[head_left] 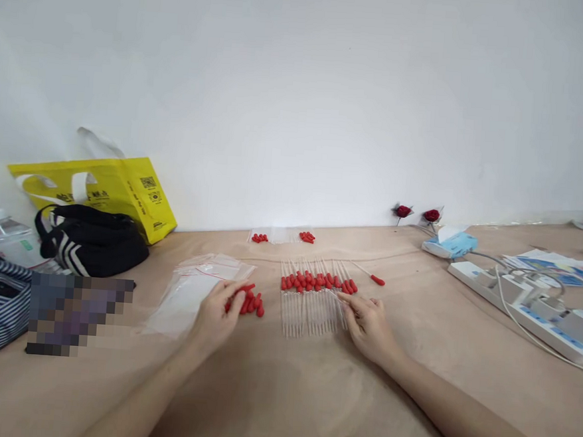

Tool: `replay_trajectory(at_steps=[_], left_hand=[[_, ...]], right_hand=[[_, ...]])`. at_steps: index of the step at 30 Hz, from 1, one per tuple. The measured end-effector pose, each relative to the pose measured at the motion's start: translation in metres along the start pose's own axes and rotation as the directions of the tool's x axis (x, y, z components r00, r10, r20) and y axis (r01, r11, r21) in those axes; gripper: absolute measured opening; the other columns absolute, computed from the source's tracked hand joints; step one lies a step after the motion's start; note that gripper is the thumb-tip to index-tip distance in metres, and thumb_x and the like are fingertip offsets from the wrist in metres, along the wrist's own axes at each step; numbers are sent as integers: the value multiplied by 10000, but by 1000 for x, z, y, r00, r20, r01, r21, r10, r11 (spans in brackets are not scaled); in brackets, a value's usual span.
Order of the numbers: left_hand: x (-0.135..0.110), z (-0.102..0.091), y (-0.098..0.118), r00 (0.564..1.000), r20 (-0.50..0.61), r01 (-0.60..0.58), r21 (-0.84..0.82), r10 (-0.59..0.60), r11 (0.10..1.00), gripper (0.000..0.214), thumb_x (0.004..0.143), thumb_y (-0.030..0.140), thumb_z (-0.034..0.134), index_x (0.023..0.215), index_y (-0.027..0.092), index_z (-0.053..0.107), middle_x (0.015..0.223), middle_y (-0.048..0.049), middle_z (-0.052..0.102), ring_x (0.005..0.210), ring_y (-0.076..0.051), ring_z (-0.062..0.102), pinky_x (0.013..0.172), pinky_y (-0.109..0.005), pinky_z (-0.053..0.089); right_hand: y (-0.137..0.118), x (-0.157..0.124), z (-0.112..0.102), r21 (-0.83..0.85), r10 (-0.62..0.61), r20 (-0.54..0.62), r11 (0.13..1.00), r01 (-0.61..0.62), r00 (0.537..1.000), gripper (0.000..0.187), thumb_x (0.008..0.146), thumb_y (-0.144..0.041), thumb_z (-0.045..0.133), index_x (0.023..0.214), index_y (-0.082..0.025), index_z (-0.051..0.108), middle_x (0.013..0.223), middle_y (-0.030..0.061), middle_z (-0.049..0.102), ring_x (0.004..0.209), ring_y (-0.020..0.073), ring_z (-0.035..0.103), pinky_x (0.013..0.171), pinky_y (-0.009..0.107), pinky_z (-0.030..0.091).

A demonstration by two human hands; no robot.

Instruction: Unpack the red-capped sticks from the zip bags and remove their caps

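Note:
My left hand (219,305) is curled over a small cluster of red bulb-shaped pieces (253,302), with thumb and fingers closed around some of them. Whether these have stems is hidden. To their right lies a row of thin pale sticks with red bulb-shaped heads (317,281), side by side, the heads forming a band across the row. My right hand (371,322) rests at the right edge of this row, its fingers stretched out and touching the end sticks. One loose red-headed stick (378,280) lies beyond the row. Clear plastic bags (191,288) lie by my left hand.
Farther back, two small red groups (259,237) lie on clear plastic by the wall. On the left stand a yellow bag (148,195) and a black pouch (105,239). A power strip (529,312) with cables, a blue tissue pack (452,243) and two dark red flowers (431,215) are right.

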State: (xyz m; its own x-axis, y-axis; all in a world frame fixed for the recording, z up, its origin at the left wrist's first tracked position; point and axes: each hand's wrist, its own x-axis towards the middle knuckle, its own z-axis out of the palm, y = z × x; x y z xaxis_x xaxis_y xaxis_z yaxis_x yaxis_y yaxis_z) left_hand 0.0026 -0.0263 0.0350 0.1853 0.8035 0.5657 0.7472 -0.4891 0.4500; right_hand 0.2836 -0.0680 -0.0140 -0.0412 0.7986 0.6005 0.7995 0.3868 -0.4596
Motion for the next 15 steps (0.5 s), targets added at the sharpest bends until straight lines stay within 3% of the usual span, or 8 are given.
replay_trajectory(at_steps=[4, 8, 11, 15], left_hand=[[24, -11, -14, 986, 61, 147, 124, -155, 981, 276, 724, 355, 478, 912, 171, 561, 759, -14, 622, 603, -137, 561, 556, -246, 456], [33, -6, -19, 975, 164, 114, 221, -152, 969, 198, 694, 361, 523, 791, 190, 554, 771, -7, 634, 673, -158, 579, 596, -250, 436], [30, 0, -18, 975, 199, 46, 255, -99, 966, 184, 702, 360, 529, 759, 189, 565, 776, -27, 633, 749, -196, 577, 666, -297, 435], [12, 7, -4, 988, 104, -137, 256, 114, 957, 202, 737, 361, 515, 795, 179, 579, 828, -61, 603, 836, -225, 544, 786, -375, 411]], right_hand=[[-10, 11, 14, -43, -101, -32, 994, 99, 994, 231, 820, -215, 410, 893, -199, 629, 693, 29, 652, 657, 148, 526, 732, 310, 283], [-25, 21, 35, -127, -215, -57, 970, 207, 975, 216, 812, -164, 427, 827, -193, 641, 610, 18, 634, 635, 144, 489, 711, 304, 256], [-33, 25, 45, -184, -241, -29, 955, 232, 970, 200, 793, -134, 448, 727, -188, 629, 571, 8, 608, 631, 139, 478, 697, 302, 237], [-39, 25, 50, -241, -223, 25, 945, 223, 974, 180, 763, -115, 483, 633, -178, 590, 559, 2, 590, 631, 135, 466, 684, 307, 214]])
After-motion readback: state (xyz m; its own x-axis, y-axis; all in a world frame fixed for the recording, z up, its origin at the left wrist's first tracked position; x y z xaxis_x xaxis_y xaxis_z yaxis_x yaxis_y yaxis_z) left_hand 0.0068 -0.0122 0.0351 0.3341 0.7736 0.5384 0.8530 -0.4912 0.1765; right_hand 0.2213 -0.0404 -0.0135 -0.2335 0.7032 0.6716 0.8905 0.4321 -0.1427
